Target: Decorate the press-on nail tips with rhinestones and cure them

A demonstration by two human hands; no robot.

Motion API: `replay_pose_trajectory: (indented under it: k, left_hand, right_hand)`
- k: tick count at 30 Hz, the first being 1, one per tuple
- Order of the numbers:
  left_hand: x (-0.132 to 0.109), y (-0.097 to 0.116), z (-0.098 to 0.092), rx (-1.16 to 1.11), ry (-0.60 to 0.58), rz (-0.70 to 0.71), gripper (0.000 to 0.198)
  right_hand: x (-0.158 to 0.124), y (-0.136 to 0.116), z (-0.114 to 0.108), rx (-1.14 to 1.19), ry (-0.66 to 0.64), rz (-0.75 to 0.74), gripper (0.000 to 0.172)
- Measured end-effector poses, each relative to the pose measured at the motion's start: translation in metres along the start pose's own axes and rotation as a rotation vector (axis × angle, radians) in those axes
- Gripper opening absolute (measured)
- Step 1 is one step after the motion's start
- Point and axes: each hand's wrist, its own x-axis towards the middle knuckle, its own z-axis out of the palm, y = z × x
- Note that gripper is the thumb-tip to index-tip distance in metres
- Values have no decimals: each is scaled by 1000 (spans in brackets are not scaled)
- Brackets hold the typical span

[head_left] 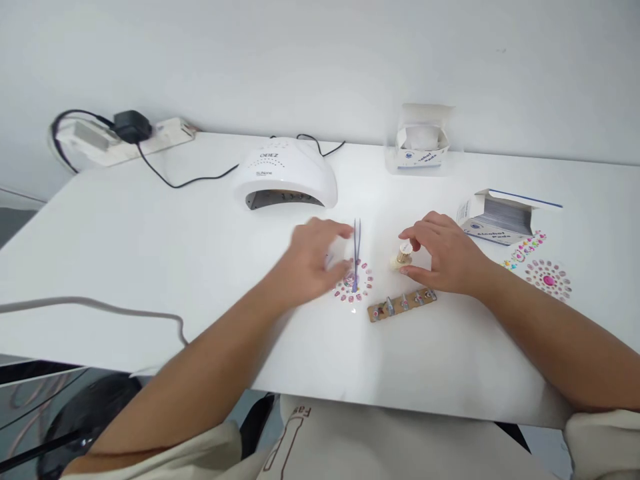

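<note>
Behind the gem sheet, the nail lamp stands on the white table. Just right of the sheet lies the nail-tip strip. Your left hand, blurred, appears to pinch the tweezers over the sheet; your right hand is closed on a small bottle. A quick left-hand move could scatter gems; tilting the bottle risks spillage.
</note>
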Motion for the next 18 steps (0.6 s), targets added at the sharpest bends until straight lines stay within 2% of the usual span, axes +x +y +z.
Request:
replay_pose_trajectory:
  k: [2,3,6,9,12,18]
  left_hand:
    - [-11,-24,-17,6,158,-313,34]
    - [-14,-37,-24,52,183,-479,31]
    - [-11,-70,-36,161,176,-660,38]
    - [7,-89,-38,236,165,-708,48]
    - [24,-95,-33,285,172,-730,49]
    - [38,-99,-27,347,195,-730,44]
  right_hand:
    - [-2,12,1,2,-41,58,45]
    - [-3,18,1,2,-66,84,49]
    - [-4,33,6,46,-162,125,54]
    - [-3,38,12,106,-232,138,59]
    - [-2,34,17,124,-271,147,59]
    - [0,29,17,111,-261,147,30]
